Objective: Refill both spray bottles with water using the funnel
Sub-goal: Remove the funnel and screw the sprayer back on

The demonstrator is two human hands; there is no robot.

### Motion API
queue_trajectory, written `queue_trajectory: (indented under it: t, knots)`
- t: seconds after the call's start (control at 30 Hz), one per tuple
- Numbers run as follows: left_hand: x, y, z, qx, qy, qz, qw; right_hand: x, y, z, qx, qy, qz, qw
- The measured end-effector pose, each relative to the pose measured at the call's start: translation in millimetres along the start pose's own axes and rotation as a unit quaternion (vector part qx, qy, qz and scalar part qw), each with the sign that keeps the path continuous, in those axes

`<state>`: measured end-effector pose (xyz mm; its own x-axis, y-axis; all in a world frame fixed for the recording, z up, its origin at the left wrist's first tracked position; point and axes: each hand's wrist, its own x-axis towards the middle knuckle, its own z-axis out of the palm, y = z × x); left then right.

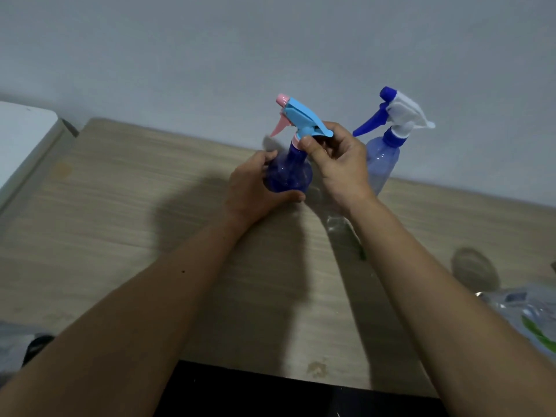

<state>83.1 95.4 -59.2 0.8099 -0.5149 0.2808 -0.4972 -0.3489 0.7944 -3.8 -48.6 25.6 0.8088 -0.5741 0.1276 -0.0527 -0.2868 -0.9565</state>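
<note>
A round dark blue spray bottle (288, 176) stands on the wooden table (120, 206) near the wall. Its spray head (304, 118) is light blue with a pink nozzle and trigger. My left hand (255, 185) wraps the bottle's round body. My right hand (340, 164) pinches the neck collar just under the spray head. Right behind it stands a pale blue spray bottle (382, 164) with a white and dark blue head, untouched. A clear plastic thing (340, 233), perhaps the funnel, lies on the table under my right wrist, mostly hidden.
A white object (24, 145) stands off the table's left end. A clear plastic bag with green print (529, 314) lies at the right edge. Something dark and grey (21, 344) sits at the lower left. The grey wall runs close behind the bottles.
</note>
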Motion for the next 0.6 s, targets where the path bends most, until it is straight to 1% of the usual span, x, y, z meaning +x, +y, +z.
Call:
queue_trajectory:
  t: [0.1,0.23,0.33,0.4,0.5,0.6]
  knots:
    - [-0.6,-1.2,-0.8,0.024,-0.001,0.026,0.999,-2.3,-1.6,1.5,-0.003,0.000,0.010,1.000]
    - [-3.4,-4.8,1.1,0.055,0.031,0.053,0.997,-4.0,-5.7,-1.0,0.035,-0.003,0.041,0.999]
    - [-4.8,-5.1,2.5,0.047,0.037,0.037,0.998,-9.2,-8.9,-4.3,0.072,-0.012,0.062,0.995]
    - [-6.2,-3.0,2.2,0.032,0.028,0.020,0.999,-13.8,-7.2,-6.5,0.077,-0.012,0.074,0.994]
    - [-9.4,1.7,0.9,-0.016,0.006,-0.028,0.999,-22.2,-3.4,-13.0,0.084,-0.010,0.082,0.993]
    - [-17.3,3.2,0.6,-0.025,0.001,-0.038,0.999,-36.3,-0.2,-22.1,0.087,-0.012,0.088,0.992]
